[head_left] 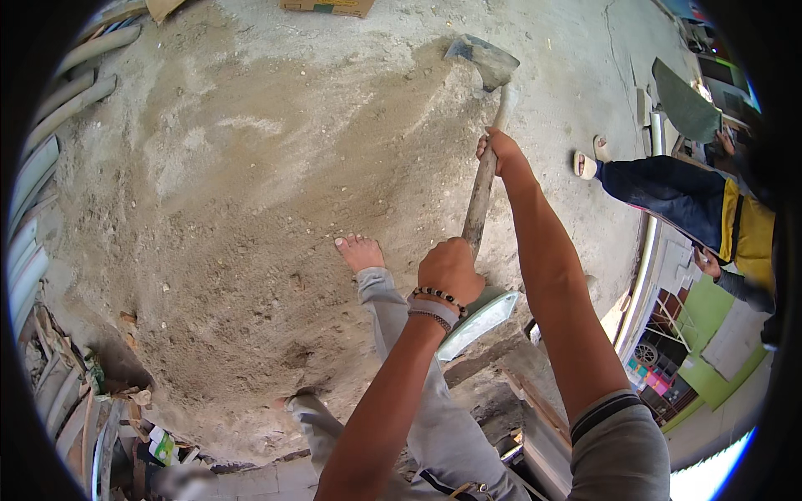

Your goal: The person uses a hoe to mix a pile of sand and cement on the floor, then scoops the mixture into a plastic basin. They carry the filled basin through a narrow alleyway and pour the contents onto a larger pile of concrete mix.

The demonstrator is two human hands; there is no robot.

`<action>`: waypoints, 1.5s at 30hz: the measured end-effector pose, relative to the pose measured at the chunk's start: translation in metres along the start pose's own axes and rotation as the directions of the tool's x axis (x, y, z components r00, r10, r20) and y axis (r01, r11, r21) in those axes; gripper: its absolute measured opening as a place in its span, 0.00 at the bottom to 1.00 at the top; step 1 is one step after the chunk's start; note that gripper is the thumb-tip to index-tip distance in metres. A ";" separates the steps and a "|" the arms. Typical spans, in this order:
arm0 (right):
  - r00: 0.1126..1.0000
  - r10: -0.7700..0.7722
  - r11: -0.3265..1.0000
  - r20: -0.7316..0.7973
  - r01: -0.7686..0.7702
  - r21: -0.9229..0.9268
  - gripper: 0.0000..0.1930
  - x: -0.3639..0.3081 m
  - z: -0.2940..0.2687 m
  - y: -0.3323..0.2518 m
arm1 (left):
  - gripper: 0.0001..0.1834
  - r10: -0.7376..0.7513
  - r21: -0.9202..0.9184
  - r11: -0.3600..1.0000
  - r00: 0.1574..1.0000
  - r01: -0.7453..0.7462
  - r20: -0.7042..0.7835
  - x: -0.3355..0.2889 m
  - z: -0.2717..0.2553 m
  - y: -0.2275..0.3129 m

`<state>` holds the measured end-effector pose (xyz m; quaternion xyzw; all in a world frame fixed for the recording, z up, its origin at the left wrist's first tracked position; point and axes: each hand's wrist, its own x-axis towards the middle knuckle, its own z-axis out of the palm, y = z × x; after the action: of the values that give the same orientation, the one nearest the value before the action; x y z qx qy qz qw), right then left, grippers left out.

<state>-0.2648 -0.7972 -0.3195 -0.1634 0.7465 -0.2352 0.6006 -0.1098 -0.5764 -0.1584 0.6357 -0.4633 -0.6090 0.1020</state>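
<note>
Near sand's edge (pixel 409 121), hoe (pixel 481 199), both hands (pixel 449 271) (pixel 499 152) gripping

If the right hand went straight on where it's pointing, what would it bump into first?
Probably the hoe's metal blade, beyond the wooden handle that the right hand grips. Depth is unclear, so it might touch the sandy ground first.

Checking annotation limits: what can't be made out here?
All in head view:
Hoe handle, near end: hidden behind left hand.
Cardboard box: cut off by upper edge.
Other person: head lost in dark right rim.
Grey patch, lower left: too blurred to identify.
</note>
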 end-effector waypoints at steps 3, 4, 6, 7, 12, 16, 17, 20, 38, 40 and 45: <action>0.993 0.109 0.989 -0.043 -0.113 -0.098 0.09 -0.034 0.008 0.057 | 0.11 0.026 -0.005 1.000 0.998 -0.026 -0.050 -0.062 0.001 -0.054; 0.992 0.119 0.986 -0.050 -0.124 -0.112 0.07 -0.048 0.011 0.075 | 0.11 0.025 0.016 1.000 0.998 -0.024 -0.055 -0.078 -0.001 -0.069; 0.987 0.133 0.956 -0.091 -0.152 -0.253 0.05 -0.073 0.017 0.112 | 0.12 0.050 0.058 0.997 0.998 -0.048 -0.026 -0.116 -0.003 -0.097; 0.982 0.178 0.947 -0.060 -0.188 -0.261 0.03 -0.086 0.017 0.132 | 0.12 0.037 0.092 0.995 0.999 -0.037 -0.005 -0.137 -0.005 -0.110; 0.975 0.203 0.970 -0.090 -0.213 -0.115 0.09 -0.144 0.031 0.271 | 0.12 -0.043 0.166 0.986 0.995 0.027 0.094 -0.253 -0.014 -0.183; 0.962 0.268 0.957 -0.042 -0.261 0.130 0.11 -0.242 0.058 0.385 | 0.14 -0.088 0.182 0.982 0.974 0.049 0.210 -0.363 -0.034 -0.238; 0.921 0.356 0.934 -0.158 -0.357 0.021 0.11 -0.275 0.077 0.409 | 0.14 -0.106 0.205 0.977 0.972 0.062 0.211 -0.392 -0.042 -0.248; 0.828 0.517 0.853 -0.215 -0.519 0.052 0.11 -0.383 0.144 0.471 | 0.13 -0.292 0.369 0.902 0.945 0.223 0.144 -0.484 -0.072 -0.276; 0.760 0.546 0.618 0.353 -0.650 0.443 0.11 -0.410 0.074 0.330 | 0.11 -0.186 0.498 0.799 0.926 0.338 -0.330 -0.473 0.001 -0.269; 0.860 0.471 0.721 0.197 -0.504 0.476 0.17 -0.297 0.033 0.264 | 0.13 -0.025 0.474 0.856 0.934 0.204 -0.356 -0.347 0.037 -0.221; 0.959 0.282 0.863 -0.022 -0.243 0.442 0.27 -0.092 -0.068 0.102 | 0.11 0.040 0.397 0.908 0.918 0.131 -0.394 -0.113 0.089 -0.065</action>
<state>-0.3067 -0.6524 -0.2884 0.0881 0.7154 -0.3187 0.6155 -0.1378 -0.4215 -0.1474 0.7627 -0.5369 -0.3583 0.0409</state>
